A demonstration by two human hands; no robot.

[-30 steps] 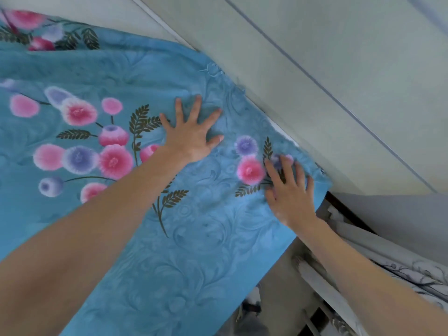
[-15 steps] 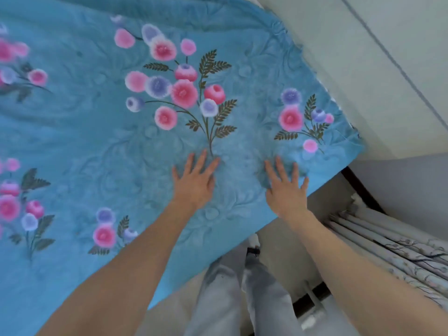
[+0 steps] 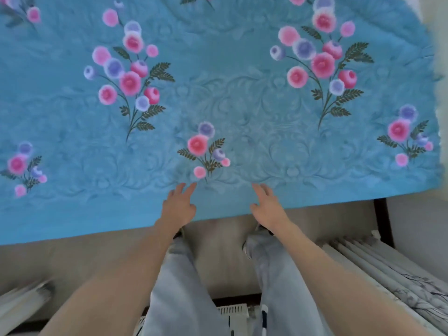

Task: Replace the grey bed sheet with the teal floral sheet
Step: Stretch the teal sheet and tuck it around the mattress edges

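While pale curtain folds (image 3: pixel 397 270) hang alongside, both hands (image 3: pixel 178 207) (image 3: pixel 266 207) rest released on the teal floral sheet (image 3: pixel 230 98).

Home bedroom: bed (image 3: pixel 242 215) with floral sheet (image 3: pixel 242 98)

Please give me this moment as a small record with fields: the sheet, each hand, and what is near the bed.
sheet: teal floral cotton bed sheet spread flat over the bed
left hand: open, fingers relaxed, at the sheet's near edge
right hand: open, also at the near edge
grey sheet: not visible
near the bed: pale pleated curtain at right, person's light blue jeans below
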